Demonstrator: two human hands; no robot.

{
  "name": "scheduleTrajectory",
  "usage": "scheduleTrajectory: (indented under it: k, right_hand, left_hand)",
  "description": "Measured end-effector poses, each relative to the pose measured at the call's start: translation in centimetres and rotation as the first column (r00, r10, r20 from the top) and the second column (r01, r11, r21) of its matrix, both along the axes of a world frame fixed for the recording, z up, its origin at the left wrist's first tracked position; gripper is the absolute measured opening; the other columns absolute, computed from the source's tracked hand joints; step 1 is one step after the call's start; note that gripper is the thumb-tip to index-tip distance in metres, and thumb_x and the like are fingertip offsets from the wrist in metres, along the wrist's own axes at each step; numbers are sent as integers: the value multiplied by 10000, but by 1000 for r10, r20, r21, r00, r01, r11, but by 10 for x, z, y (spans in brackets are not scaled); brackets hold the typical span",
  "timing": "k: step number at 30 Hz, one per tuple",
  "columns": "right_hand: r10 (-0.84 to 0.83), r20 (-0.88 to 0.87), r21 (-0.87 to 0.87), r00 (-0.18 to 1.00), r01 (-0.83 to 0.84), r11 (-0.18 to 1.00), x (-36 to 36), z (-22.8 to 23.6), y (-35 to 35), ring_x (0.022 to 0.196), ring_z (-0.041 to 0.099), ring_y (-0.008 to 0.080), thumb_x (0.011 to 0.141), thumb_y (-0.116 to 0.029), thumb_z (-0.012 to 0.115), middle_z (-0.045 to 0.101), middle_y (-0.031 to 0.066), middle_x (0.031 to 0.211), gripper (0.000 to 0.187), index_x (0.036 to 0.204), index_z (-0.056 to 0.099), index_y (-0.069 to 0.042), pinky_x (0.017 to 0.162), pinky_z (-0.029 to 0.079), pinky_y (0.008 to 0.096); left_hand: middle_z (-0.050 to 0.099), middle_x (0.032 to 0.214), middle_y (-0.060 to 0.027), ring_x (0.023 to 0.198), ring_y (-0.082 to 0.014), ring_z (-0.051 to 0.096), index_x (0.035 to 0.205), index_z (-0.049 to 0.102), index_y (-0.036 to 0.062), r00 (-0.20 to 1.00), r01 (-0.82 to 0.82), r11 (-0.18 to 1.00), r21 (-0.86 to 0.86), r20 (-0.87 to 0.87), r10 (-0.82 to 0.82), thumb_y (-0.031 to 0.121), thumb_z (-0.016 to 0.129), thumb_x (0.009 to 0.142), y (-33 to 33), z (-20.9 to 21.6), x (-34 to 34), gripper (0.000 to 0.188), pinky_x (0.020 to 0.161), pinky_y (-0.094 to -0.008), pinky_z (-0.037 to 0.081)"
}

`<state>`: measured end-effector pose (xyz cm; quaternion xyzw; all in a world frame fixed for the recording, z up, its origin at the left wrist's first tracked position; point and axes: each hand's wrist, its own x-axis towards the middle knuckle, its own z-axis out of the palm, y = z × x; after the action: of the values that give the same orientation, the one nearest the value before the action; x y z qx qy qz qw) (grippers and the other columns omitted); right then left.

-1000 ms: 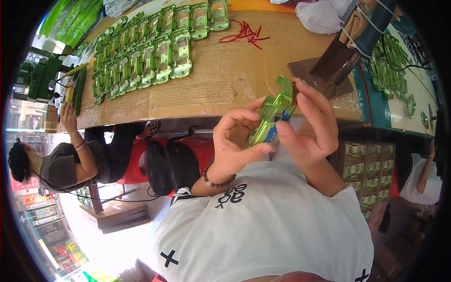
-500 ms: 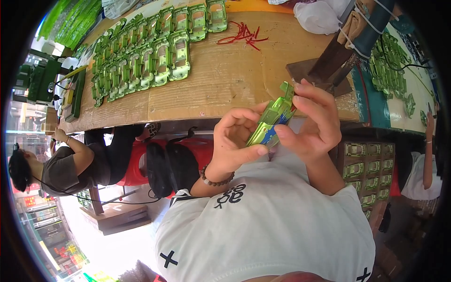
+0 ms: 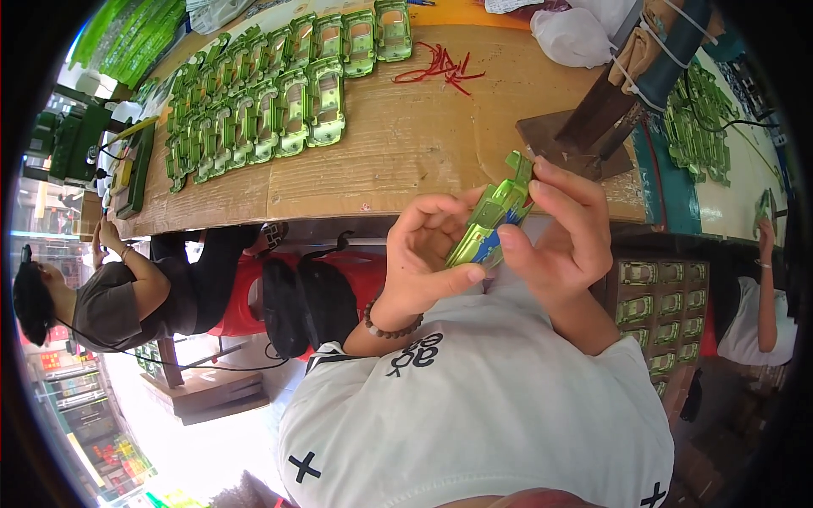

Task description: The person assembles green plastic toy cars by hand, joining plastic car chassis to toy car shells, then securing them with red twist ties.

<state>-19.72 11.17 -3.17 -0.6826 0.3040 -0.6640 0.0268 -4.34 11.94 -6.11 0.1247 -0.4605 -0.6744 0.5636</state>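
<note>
Above my lap, just off the table's front edge, I hold a glossy green toy car body (image 3: 491, 222) with blue marks on its side. It is tilted, its upper end pointing away to the right. My left hand (image 3: 428, 245) grips the near end, thumb along the lower edge. The fingers of my right hand (image 3: 566, 224) close on its far right side, thumb against the blue side. Part of the car body is hidden behind my fingers. On the table, rows of matching green car bodies (image 3: 326, 106) lie at the far left.
Red strips (image 3: 445, 68) lie loose on the cardboard-topped table (image 3: 381, 161). A brown metal post (image 3: 597, 110) and a white plastic bag (image 3: 572, 38) stand at the right. Below, a brown tray (image 3: 622, 334) holds more car bodies. Co-workers sit at the left (image 3: 118, 288) and right (image 3: 749, 317).
My hands and the car body stay almost in place, with only a slight shift. At the far right, the co-worker's hand has moved and now holds up a green piece.
</note>
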Motion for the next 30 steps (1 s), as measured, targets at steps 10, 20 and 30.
scheduleTrajectory:
  k: [10,20,30]
  right_hand:
    - [77,63,-19,995,-76,997,-7,-11,-6,814,570,218,570,-138,782,550,147,940,431,931,586,-10,689,488,294]
    - [90,114,-80,989,-82,993,-9,-16,-1,819,585,252,633,-334,760,565,190,947,530,957,563,36,684,504,311]
    - [100,-42,-222,994,-107,969,-20,-2,-12,833,584,294,614,-190,762,562,172,944,459,967,558,19,717,500,365]
  left_hand:
    - [422,1231,-251,1109,-252,462,1067,421,11,1000,3,999,-42,-22,-4,-28,718,641,4,-10,-6,521,905,-364,399]
    - [407,1242,-252,1158,-270,421,1037,432,18,997,-66,970,-233,24,73,0,759,603,6,-14,-10,544,965,-387,331]
    - [413,1252,-232,1067,-197,480,1044,435,30,995,-31,992,-123,85,41,5,759,602,1,-14,-9,549,862,-318,401]
